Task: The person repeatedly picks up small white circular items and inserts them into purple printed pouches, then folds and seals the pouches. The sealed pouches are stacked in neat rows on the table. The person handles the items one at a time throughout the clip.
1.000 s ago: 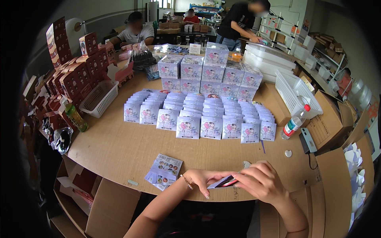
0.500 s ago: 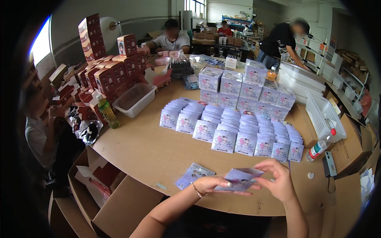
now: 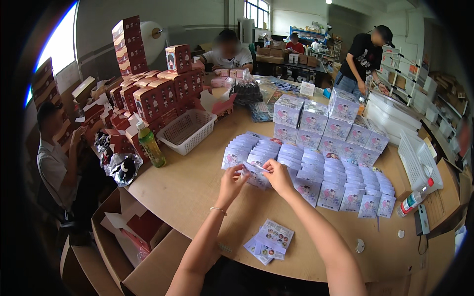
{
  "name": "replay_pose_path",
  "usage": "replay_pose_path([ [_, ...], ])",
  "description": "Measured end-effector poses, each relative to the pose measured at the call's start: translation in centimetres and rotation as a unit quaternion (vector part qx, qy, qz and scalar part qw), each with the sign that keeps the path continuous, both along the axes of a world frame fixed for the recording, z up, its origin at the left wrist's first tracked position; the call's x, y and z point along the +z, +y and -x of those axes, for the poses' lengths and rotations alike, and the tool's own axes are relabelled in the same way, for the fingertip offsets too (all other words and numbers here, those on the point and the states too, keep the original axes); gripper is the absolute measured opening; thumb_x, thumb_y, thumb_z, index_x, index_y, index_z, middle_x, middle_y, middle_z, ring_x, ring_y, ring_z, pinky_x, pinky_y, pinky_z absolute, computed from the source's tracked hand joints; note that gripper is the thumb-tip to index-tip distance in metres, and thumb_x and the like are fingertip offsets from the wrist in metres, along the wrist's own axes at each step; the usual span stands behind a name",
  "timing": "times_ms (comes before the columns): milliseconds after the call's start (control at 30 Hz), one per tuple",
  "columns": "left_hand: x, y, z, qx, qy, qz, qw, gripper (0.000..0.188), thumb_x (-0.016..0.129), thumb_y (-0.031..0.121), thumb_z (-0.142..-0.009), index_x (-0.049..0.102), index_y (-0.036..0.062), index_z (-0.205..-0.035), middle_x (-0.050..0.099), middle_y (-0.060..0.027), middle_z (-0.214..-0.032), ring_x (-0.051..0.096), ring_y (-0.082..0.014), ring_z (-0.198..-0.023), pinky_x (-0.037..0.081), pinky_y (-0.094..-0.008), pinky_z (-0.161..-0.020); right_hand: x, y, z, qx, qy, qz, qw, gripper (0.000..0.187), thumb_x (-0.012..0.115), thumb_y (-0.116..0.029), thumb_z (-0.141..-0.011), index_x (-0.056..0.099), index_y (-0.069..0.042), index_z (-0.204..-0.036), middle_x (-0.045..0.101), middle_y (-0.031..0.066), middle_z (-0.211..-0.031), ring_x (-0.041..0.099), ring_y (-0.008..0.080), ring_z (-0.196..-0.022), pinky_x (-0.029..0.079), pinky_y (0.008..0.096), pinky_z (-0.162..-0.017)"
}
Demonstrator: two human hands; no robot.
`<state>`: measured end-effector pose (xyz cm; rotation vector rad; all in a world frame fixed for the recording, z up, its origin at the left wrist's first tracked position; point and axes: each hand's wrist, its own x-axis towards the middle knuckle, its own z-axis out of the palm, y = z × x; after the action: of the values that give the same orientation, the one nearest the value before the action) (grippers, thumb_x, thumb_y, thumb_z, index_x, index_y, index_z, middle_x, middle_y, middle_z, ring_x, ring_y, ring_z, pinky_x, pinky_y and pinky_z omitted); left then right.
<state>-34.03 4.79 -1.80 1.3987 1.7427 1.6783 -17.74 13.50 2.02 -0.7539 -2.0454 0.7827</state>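
Observation:
Both hands meet at the front left of the rows of square lilac packets. My left hand is closed in a pinch on the left edge of one lilac packet. The fingers of my right hand pinch its upper right edge. This packet is tilted in front of a row, and I cannot tell whether it touches the row. Nearer to me, between my forearms, lies a small loose pile of lilac packets, the top one showing a grid of round pictures.
Lilac boxes are stacked behind the rows. At left stand red boxes, a white basket and a green bottle. At right are a clear bottle, a white crate and small white pieces. Other people work around the table.
Both hands have moved forward and left with the packet, from the near edge to the front of the rows. The view has shifted, and the loose pile shows more fully.

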Motion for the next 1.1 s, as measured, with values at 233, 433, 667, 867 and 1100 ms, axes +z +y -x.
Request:
replay_pose_path([
  [233, -3.2, 0.7, -2.0, 0.062, 0.274, -0.023, 0.96, 0.09, 0.081, 0.015, -0.063, 0.034, -0.0026, -0.137, 0.039, -0.0222, -0.132, 0.043, -0.0388, -0.117, 0.038, -0.044, -0.099, -1.0, 3.0, 0.6, -0.019, -0.085, -0.109, 0.99, 0.02, 0.07, -0.004, -0.074, 0.064, -0.004, -0.092, 0.067, 0.0117, -0.088, 0.059, 0.0308, -0.087, 0.048, 0.0383, -0.078],
  [433, -3.2, 0.7, -3.2, 0.068, 0.292, -0.012, 0.954, 0.093, 0.08, 0.012, -0.065, 0.029, -0.0014, -0.141, 0.033, -0.0215, -0.137, 0.042, -0.0391, -0.117, 0.04, -0.0434, -0.098, -0.7, 2.9, 0.3, -0.041, -0.113, -0.221, 0.968, 0.025, 0.071, -0.004, -0.072, 0.066, -0.006, -0.096, 0.064, 0.008, -0.095, 0.055, 0.0286, -0.092, 0.046, 0.0376, -0.085],
  [667, -2.7, -0.7, -3.2, 0.068, 0.29, -0.013, 0.955, 0.087, 0.078, 0.016, -0.068, 0.031, -0.0026, -0.139, 0.034, -0.0252, -0.136, 0.04, -0.0427, -0.117, 0.037, -0.0475, -0.099, 3.2, -4.0, -5.0, 0.054, -0.241, -0.034, 0.969, 0.036, 0.068, -0.026, -0.082, 0.061, -0.006, -0.112, 0.057, 0.0135, -0.114, 0.05, 0.0309, -0.114, 0.042, 0.0371, -0.097],
  [867, -0.3, -1.3, -4.4, 0.069, 0.283, -0.04, 0.956, 0.077, 0.075, 0.015, -0.073, 0.036, 0.0042, -0.139, 0.035, -0.0232, -0.137, 0.039, -0.0415, -0.12, 0.036, -0.0479, -0.101, 2.0, -14.7, -13.7, 0.154, -0.398, -0.029, 0.904, 0.075, 0.065, -0.044, -0.083, 0.037, -0.002, -0.138, 0.041, 0.0205, -0.136, 0.043, 0.0368, -0.124, 0.041, 0.0422, -0.101],
  [1100, -0.7, -1.7, -3.9, 0.005, 0.328, -0.022, 0.944, 0.067, 0.072, 0.021, -0.078, 0.041, 0.0101, -0.136, 0.036, -0.0182, -0.139, 0.038, -0.0382, -0.123, 0.034, -0.0467, -0.102, -0.4, -14.5, -14.9, 0.075, -0.288, -0.175, 0.938, 0.038, 0.058, -0.018, -0.089, 0.054, 0.009, -0.115, 0.064, 0.0232, -0.092, 0.065, 0.0278, -0.074, 0.055, 0.0345, -0.068],
])
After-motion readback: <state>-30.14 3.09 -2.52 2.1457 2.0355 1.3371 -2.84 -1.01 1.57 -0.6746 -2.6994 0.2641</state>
